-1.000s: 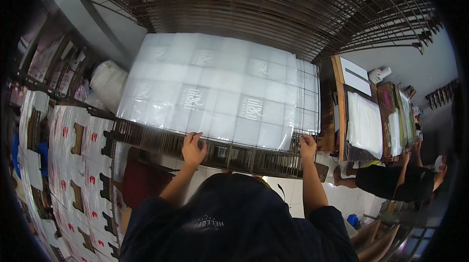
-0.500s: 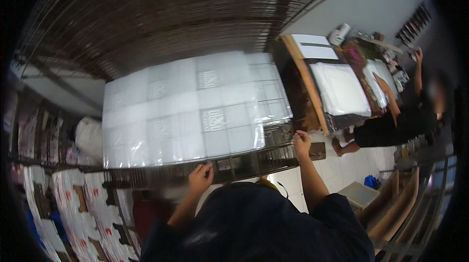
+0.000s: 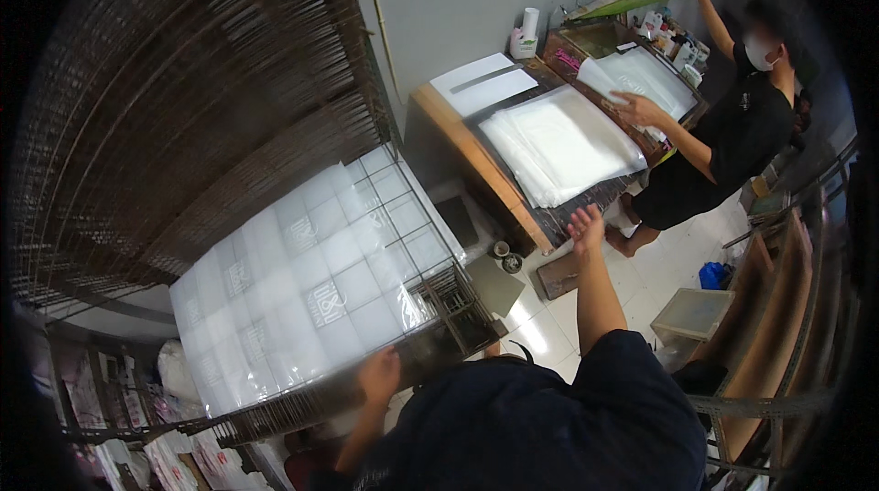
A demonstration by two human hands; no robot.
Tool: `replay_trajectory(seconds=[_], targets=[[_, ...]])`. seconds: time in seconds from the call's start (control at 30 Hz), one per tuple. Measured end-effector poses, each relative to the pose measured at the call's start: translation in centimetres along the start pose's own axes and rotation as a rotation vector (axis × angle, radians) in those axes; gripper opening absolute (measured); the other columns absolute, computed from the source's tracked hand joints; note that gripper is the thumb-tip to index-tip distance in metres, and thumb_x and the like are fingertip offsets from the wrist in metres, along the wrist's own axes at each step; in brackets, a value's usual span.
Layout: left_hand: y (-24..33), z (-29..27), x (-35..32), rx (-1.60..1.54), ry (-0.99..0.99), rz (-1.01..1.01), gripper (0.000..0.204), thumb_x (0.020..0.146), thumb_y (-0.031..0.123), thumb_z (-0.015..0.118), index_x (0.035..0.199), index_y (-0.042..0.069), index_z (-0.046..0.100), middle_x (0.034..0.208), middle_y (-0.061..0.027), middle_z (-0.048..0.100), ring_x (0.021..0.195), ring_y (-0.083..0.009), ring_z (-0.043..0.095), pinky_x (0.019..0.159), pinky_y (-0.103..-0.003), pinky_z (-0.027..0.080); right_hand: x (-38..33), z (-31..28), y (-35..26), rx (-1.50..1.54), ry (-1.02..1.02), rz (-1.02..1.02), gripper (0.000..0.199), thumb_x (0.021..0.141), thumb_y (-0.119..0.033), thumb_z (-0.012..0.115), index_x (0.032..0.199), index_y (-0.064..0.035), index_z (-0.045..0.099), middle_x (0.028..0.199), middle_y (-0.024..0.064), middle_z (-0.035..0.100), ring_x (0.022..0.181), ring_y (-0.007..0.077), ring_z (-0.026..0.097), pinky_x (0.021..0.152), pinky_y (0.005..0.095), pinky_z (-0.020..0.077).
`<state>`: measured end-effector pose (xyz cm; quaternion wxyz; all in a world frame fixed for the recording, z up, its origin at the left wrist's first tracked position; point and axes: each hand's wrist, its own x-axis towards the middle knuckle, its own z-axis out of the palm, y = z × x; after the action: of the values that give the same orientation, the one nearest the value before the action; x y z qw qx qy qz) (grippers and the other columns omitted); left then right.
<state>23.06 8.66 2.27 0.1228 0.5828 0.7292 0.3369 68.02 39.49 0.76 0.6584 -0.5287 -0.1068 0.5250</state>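
Printed plastic sheets (image 3: 298,294) lie just beyond the left hand (image 3: 378,374).

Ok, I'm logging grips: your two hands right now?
Left hand: too blurred to tell open or closed.
Right hand: open, nothing visible held.

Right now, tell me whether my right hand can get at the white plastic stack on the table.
Probably yes: the right hand looks empty and near the white plastic stack, with nothing visible blocking the way.

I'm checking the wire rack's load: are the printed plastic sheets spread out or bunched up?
Spread out: the printed plastic sheets lie broad and flat across the wire rack, their separate prints visible.
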Motion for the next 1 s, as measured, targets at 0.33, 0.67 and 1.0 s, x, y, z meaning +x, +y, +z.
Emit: replay_trajectory(seconds=[0.33,0.67,1.0], targets=[[6.6,2.2,0.7,-0.013,-0.025,-0.069,0.020,0.074,0.012,0.068,0.093,0.008,0.064,0.063,-0.0064,0.055,0.054,-0.0192,0.053,0.053,-0.030,0.043,6.2,1.4,-5.0,0.845,-0.111,0.074,0.104,0.067,-0.079,0.046,0.138,-0.0100,0.015,0.140,0.0236,0.025,0.127,0.0378,0.029,0.104,0.0516,0.0239],[11.8,3.5,3.5,-0.039,-0.086,-0.149,0.022,0.076,0.018,0.069,0.095,0.006,0.064,0.065,-0.0048,0.057,0.057,-0.0134,0.055,0.056,-0.029,0.046,15.0,-0.1,0.2,0.167,-0.153,0.316,0.030,0.086,-0.020,0.057,0.112,-0.0068,0.049,0.114,0.0091,0.047,0.095,0.0265,0.053,0.082,0.0363,0.0470],[18.9,11.5,14.9,-1.010,-0.773,-0.837,0.085,0.073,0.066,0.055,0.132,0.009,0.035,0.123,-0.0141,0.046,0.111,-0.0235,0.045,0.087,-0.043,0.042,1.1,5.9,-9.5,-0.102,-0.357,0.194,0.045,0.077,-0.005,0.063,0.115,-0.0119,0.039,0.098,0.0057,0.055,0.087,0.0207,0.057,0.069,0.0297,0.0445]])
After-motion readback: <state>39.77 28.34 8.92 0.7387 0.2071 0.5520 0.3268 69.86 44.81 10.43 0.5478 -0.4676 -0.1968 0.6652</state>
